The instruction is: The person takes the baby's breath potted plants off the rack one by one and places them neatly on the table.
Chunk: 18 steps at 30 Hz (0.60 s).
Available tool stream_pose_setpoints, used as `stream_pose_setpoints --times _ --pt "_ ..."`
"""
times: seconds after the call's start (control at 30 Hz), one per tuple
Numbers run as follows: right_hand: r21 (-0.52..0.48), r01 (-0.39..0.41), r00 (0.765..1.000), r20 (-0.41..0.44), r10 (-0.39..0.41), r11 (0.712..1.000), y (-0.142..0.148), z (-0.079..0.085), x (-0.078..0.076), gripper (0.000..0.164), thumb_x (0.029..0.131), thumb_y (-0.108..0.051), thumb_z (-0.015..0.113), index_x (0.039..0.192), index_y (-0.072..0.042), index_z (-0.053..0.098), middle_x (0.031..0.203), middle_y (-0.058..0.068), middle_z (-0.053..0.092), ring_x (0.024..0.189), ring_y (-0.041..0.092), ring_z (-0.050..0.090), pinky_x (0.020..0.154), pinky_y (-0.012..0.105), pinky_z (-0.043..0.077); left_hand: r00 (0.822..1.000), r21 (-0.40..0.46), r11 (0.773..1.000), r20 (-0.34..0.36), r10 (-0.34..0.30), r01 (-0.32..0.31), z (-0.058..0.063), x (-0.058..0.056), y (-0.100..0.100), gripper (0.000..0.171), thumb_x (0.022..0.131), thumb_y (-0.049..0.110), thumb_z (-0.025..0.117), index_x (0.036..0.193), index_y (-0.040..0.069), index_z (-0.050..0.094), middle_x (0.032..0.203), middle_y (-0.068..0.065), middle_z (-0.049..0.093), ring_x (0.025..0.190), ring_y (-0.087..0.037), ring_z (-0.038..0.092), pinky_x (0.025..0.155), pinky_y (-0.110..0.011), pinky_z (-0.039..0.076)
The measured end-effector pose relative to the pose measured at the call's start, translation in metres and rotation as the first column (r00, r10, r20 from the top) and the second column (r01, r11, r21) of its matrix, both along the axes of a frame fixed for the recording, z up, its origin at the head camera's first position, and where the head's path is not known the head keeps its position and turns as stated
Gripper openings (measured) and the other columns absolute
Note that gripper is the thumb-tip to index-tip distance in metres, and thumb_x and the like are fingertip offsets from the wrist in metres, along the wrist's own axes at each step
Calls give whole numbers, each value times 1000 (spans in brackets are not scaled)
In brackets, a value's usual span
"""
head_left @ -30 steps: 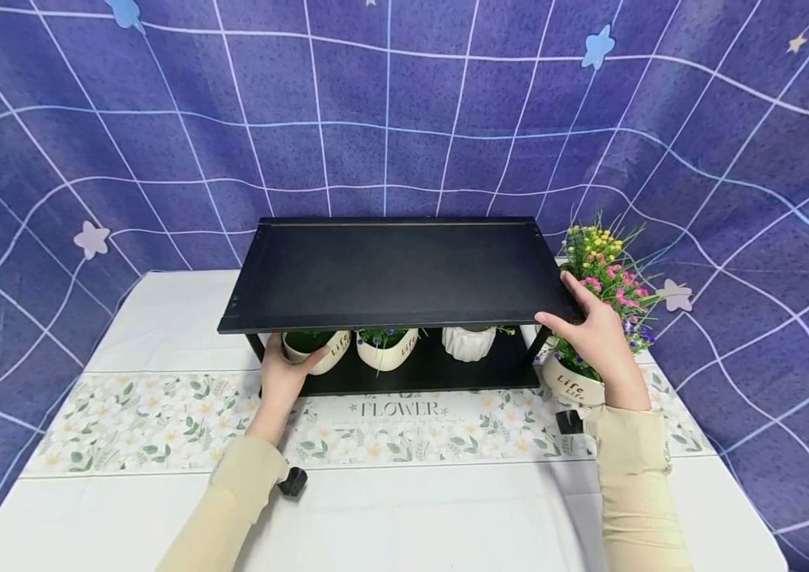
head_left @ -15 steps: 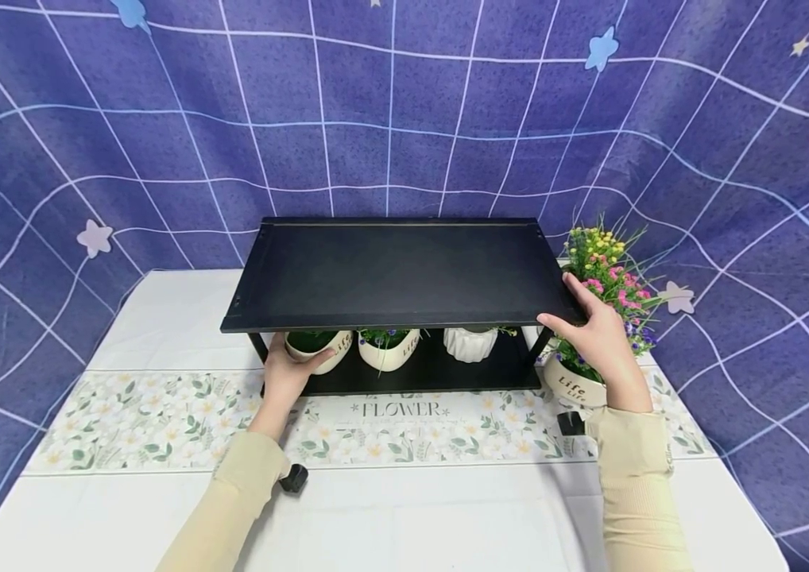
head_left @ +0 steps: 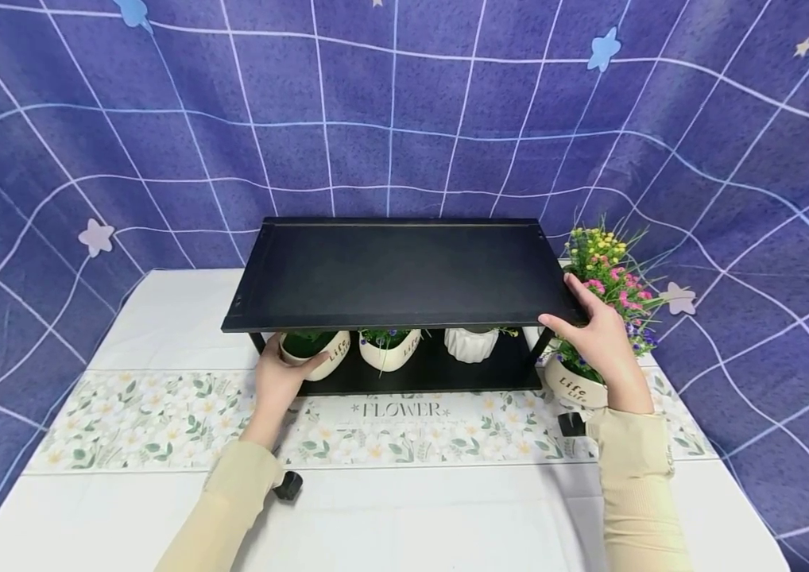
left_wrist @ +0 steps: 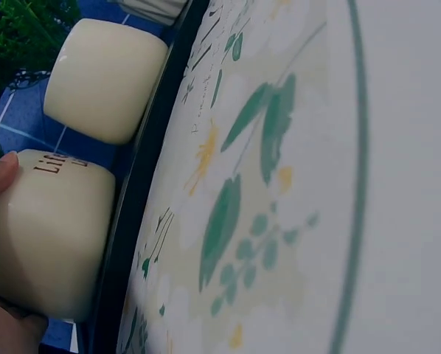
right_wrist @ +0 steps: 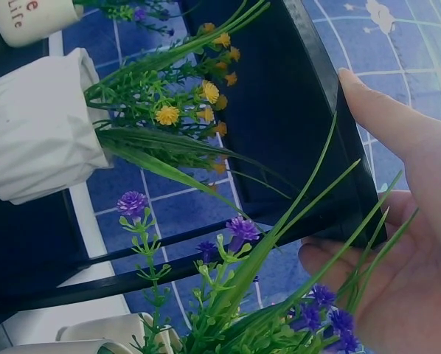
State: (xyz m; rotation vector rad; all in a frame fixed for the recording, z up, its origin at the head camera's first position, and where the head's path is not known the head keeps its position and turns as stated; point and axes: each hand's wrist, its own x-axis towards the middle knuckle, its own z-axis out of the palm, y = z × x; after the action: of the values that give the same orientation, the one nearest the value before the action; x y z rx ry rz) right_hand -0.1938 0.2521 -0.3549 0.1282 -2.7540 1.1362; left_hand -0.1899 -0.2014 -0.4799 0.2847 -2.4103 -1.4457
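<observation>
Left hand [head_left: 278,380] grips the left pot [head_left: 336,355] low in the rack [head_left: 404,274]; right hand [head_left: 606,338] grips the rack's near right top corner. The pot looks light, stiff, slick, best cupped by its sides.

A purple-blue curtain [head_left: 433,95] hung beyond the fingers [head_left: 579,290] and wrapped round to both sides of them, crossed by wavy pale lines. Stars [head_left: 602,49] dotted it, blue ones higher than the fingers, paler ones out to either side. A white table [head_left: 404,524] spread beneath and nearer than the fingers, where soft shadows lay; just in front of them ran a floral band [head_left: 140,421] lettered "FLOWER".
</observation>
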Motion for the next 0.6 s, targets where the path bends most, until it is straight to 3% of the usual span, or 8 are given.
stream_pose_setpoints --times 0.3,0.6 --pt "-13 -12 1000 9 12 1000 0 1 0 83 87 -46 68 154 -21 26 156 17 31 142 42 32 113 59 31 995 -12 1000 100 -10 11 8 15 -2 85 73 34 84 141 4 44 134 -21 56 121 -36 55 99 -47 48" --pt "-12 -6 1000 12 6 1000 0 1 1 83 87 -46 68 154 -22 26 156 16 31 141 42 33 113 59 31 989 -50 998 143 -30 37 14 30 -4 85 74 34 84 142 2 44 138 -23 53 124 -37 54 100 -47 49"
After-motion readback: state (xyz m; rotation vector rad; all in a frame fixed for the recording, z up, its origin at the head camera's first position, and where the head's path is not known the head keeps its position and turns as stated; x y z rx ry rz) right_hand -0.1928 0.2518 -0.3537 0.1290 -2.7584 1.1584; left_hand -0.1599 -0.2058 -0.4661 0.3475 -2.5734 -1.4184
